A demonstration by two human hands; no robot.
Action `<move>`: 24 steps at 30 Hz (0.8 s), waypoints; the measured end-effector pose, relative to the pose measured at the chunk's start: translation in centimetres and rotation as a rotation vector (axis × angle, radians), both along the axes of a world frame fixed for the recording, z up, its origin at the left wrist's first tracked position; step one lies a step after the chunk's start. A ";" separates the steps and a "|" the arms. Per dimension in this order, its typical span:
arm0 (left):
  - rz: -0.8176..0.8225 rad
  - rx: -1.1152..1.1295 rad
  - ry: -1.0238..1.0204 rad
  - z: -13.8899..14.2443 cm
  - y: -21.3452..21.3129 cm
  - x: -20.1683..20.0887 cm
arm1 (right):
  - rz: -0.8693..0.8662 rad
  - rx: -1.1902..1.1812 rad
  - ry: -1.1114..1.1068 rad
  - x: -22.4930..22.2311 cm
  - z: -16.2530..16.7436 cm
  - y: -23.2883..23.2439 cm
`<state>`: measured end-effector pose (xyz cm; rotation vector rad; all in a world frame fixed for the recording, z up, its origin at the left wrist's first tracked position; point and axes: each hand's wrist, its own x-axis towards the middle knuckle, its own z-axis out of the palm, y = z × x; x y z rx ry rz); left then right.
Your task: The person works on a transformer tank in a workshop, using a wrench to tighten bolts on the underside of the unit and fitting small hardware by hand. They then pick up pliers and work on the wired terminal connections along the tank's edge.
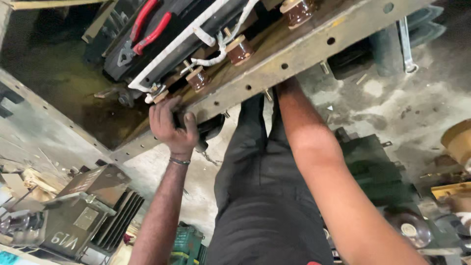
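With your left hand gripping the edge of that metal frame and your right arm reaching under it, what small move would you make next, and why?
Probably keep the left hand clamped on the drilled metal frame and feel along underneath with the right arm. The right hand is hidden below the frame, near the bolts poking through its lower edge, so steadying the frame seems wise while working blind.

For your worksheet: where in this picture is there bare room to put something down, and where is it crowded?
Bare concrete floor lies free between the drilled metal frame and the green machine. It is crowded inside the frame, around the brown insulators, white cables and left hand.
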<state>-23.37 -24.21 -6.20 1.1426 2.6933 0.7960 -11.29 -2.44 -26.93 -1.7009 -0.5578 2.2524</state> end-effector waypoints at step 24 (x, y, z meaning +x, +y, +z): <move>-0.036 -0.029 0.101 0.7 0.7 -0.9 | -0.017 -0.090 0.129 -3.9 -1.6 0.1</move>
